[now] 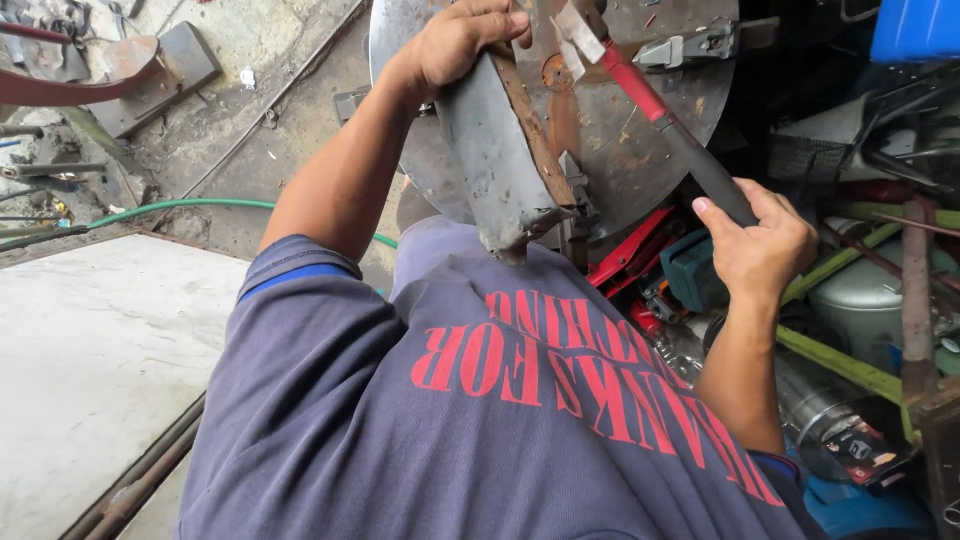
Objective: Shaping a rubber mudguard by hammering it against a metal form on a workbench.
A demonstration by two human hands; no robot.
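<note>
A left hand (462,40), arm raised toward the top centre of the frame, clamps its fingers over the upper end of a rusty-edged grey metal plate (500,160) held against a round steel disc (640,130). At right, the right hand (760,240) grips a red-shafted, black-handled hammer (665,120) angled up at the plate's top.

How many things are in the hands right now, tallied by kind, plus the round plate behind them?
Bent grey metal pieces, in the left hand: 1
Hammers with a red and black handle, in the right hand: 1
Round steel plates: 1
Total: 3
</note>
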